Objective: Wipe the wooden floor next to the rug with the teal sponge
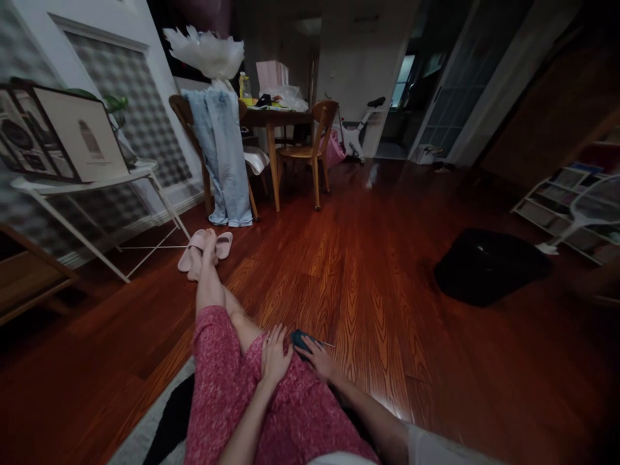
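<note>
We are resting our left hand (275, 356) flat and empty on our thigh while our right hand (320, 359) is loosely pinching a dark pouch (301, 340) at the knee, which is risking sliding onto the floor (387, 278) under so slack a grip.

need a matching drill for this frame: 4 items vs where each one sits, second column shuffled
Items:
1. left hand
2. right hand
3. pink slippers
4. blue jeans

Places:
A. draped over a wooden chair by the dining table
B. on the wood floor at the person's feet
C. flat on the pink-trousered thigh
D. on a small dark object beside the thigh

Pairs: 1-C, 2-D, 3-B, 4-A
</note>
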A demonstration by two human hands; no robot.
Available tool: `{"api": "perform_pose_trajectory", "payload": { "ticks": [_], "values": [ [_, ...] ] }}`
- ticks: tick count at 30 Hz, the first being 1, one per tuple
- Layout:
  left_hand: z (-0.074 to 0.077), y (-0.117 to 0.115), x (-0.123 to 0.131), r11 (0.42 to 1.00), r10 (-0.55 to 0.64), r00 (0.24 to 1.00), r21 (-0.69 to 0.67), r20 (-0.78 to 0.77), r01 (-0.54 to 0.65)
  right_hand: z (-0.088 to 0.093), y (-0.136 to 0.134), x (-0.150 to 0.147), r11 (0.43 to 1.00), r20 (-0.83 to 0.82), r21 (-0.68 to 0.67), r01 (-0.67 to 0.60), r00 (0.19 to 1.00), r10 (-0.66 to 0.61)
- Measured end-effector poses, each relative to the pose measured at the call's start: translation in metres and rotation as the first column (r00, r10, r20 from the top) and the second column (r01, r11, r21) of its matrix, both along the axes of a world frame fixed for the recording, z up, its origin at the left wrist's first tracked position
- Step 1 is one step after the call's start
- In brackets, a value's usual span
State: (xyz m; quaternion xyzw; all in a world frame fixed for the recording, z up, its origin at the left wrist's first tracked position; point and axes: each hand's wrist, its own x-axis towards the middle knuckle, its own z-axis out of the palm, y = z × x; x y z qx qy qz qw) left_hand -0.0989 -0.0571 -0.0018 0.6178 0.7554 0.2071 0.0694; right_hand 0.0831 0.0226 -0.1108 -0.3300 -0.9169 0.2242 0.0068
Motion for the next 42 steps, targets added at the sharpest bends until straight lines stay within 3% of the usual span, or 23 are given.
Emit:
{"api": "perform_pose_trajectory", "payload": {
  "ticks": [3,5,8,11,14,16,17,20,23,26,29,33,36,39,42],
  "values": [
    [0.003,-0.001,0.002,1.0,0.004,1.0,-0.003,0.01,-0.004,0.006,0.023,0.049,0.983,-0.023,0.065,0.174,0.985,-0.173],
    [0.004,-0.001,0.003,1.0,0.011,1.0,0.001,0.022,-0.011,0.008,0.039,0.097,0.916,-0.017,0.116,0.384,0.923,-0.385],
    [0.003,-0.001,0.004,1.0,0.014,0.999,0.014,0.043,-0.015,0.003,0.051,0.18,0.74,-0.038,0.172,0.65,0.755,-0.654],
    [0.001,0.0,0.004,1.0,0.016,0.998,0.009,0.059,-0.016,-0.013,0.043,0.25,0.515,-0.104,0.166,0.841,0.534,-0.839],
    [-0.001,0.001,0.004,1.0,0.017,0.997,-0.006,0.069,-0.017,-0.032,0.022,0.279,0.335,-0.162,0.133,0.933,0.354,-0.921],
    [-0.002,0.002,0.004,1.0,0.023,0.997,-0.004,0.076,-0.023,-0.04,0.007,0.273,0.268,-0.198,0.122,0.956,0.288,-0.937],
    [-0.002,0.002,0.004,1.0,0.025,0.997,0.001,0.079,-0.025,-0.043,0.001,0.265,0.265,-0.209,0.121,0.957,0.286,-0.935],
    [-0.002,0.001,0.004,1.0,0.02,0.997,0.015,0.08,-0.021,-0.044,-0.012,0.227,0.374,-0.179,0.142,0.916,0.396,-0.901],
    [-0.001,0.001,0.004,1.0,0.017,0.997,0.015,0.075,-0.018,-0.037,-0.016,0.183,0.578,-0.057,0.175,0.797,0.594,-0.802],
    [0.0,0.001,0.003,1.0,0.016,0.998,-0.005,0.066,-0.016,-0.026,-0.013,0.132,0.775,0.045,0.168,0.61,0.78,-0.624],
    [0.0,0.0,0.002,1.0,0.014,0.998,-0.023,0.056,-0.013,-0.019,-0.009,0.074,0.903,0.059,0.123,0.412,0.905,-0.421],
    [-0.004,0.001,0.002,1.0,0.012,0.999,0.002,0.043,-0.012,-0.017,-0.009,0.002,0.973,0.062,0.062,0.224,0.972,-0.228],
    [-0.007,0.002,0.002,1.0,0.017,0.999,0.021,0.038,-0.017,-0.016,-0.007,-0.022,0.992,0.034,0.048,0.115,0.993,-0.117],
    [-0.007,0.003,0.002,1.0,0.014,0.999,0.019,0.043,-0.015,-0.011,0.006,-0.008,0.999,-0.032,0.047,0.0,0.999,0.001],
    [-0.005,0.002,0.002,1.0,0.013,0.998,0.015,0.056,-0.014,-0.004,0.029,0.037,0.991,-0.054,0.08,0.103,0.994,-0.099]
  ]
}}
